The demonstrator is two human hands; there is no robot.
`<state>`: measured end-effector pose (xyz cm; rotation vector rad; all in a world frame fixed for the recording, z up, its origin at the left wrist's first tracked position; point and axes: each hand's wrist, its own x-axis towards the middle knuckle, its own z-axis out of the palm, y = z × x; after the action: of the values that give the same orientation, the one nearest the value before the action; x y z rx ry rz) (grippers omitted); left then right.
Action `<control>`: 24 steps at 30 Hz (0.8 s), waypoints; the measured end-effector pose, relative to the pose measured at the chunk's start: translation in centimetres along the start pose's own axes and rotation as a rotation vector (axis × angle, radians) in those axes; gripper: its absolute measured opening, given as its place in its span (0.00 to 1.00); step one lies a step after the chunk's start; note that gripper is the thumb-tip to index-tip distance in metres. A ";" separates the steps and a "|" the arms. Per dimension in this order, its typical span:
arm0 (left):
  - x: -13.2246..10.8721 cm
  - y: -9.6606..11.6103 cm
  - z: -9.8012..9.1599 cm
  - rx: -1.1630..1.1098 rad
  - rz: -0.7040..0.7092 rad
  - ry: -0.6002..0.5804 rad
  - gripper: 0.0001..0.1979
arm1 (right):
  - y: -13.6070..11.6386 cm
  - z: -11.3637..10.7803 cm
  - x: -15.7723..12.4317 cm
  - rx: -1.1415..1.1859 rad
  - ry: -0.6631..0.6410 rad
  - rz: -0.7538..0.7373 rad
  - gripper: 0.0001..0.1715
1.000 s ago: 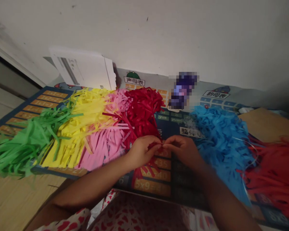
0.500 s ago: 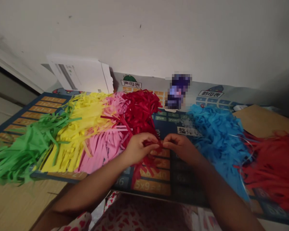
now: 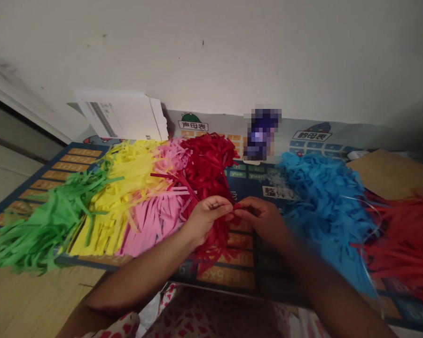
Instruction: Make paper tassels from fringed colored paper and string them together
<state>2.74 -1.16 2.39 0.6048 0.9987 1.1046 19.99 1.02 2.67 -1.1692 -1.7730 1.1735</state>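
My left hand (image 3: 206, 218) and my right hand (image 3: 262, 219) meet fingertip to fingertip above a printed mat (image 3: 246, 277), both pinching a bunch of dark red paper strips (image 3: 213, 244) that hangs down between them. Just behind my hands lies a pile of dark red strips (image 3: 207, 162). Pink strips (image 3: 155, 216) lie beside my left hand. A heap of blue strips (image 3: 324, 206) lies beside my right hand.
Yellow strips (image 3: 127, 188) and green strips (image 3: 45, 220) spread to the left, a red heap (image 3: 405, 239) at the far right. White papers (image 3: 123, 115) lean on the wall (image 3: 232, 51). A brown board (image 3: 391, 171) lies at back right.
My hands stay together at the same spot. The red strips hanging below my left hand now show as a fuller bunch. The view has shifted slightly.
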 end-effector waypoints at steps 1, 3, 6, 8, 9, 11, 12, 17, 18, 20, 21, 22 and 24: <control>0.0 0.0 0.0 0.001 0.005 0.000 0.17 | 0.0 0.0 0.0 -0.013 0.004 -0.008 0.08; 0.1 -0.1 0.0 0.003 0.012 0.000 0.17 | -0.1 0.0 0.0 -0.031 0.020 -0.026 0.07; 0.1 -0.3 0.1 0.040 0.040 -0.005 0.16 | 0.1 0.2 -0.1 -0.065 0.050 -0.069 0.07; 0.1 -0.4 0.0 0.124 0.111 -0.009 0.14 | 0.2 0.5 -0.2 -0.091 0.079 -0.096 0.07; 0.0 -0.5 0.0 0.189 0.166 -0.008 0.13 | 0.2 0.6 -0.3 -0.103 0.097 -0.106 0.06; -0.1 -0.7 -0.1 0.351 0.301 0.010 0.09 | 0.3 0.9 -0.4 -0.126 0.137 -0.126 0.06; -0.1 -0.7 -0.2 0.432 0.370 0.020 0.08 | 0.3 1.0 -0.5 -0.137 0.156 -0.135 0.06; -0.1 -1.0 -0.4 0.628 0.533 0.019 0.04 | 0.4 1.2 -0.6 -0.167 0.188 -0.174 0.06; -0.1 -1.1 -0.5 0.633 0.540 0.025 0.04 | 0.4 1.2 -0.5 -0.176 0.186 -0.185 0.06; -0.1 -1.0 -0.6 0.665 0.570 0.022 0.04 | 0.6 1.2 -0.4 -0.216 0.189 -0.225 0.06; -0.1 -0.9 -0.7 0.698 0.589 0.009 0.04 | 0.6 1.2 -0.4 -0.246 0.189 -0.249 0.05; -0.1 -0.8 -0.7 0.737 0.607 -0.003 0.04 | 0.7 1.3 -0.4 -0.278 0.184 -0.269 0.05; -0.2 -0.5 -0.8 0.805 0.625 0.006 0.04 | 0.6 1.3 -0.4 -0.341 0.167 -0.294 0.05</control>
<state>2.23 -1.54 1.66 1.6467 1.2987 1.2109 19.19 0.40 1.62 -1.1081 -1.9809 0.6013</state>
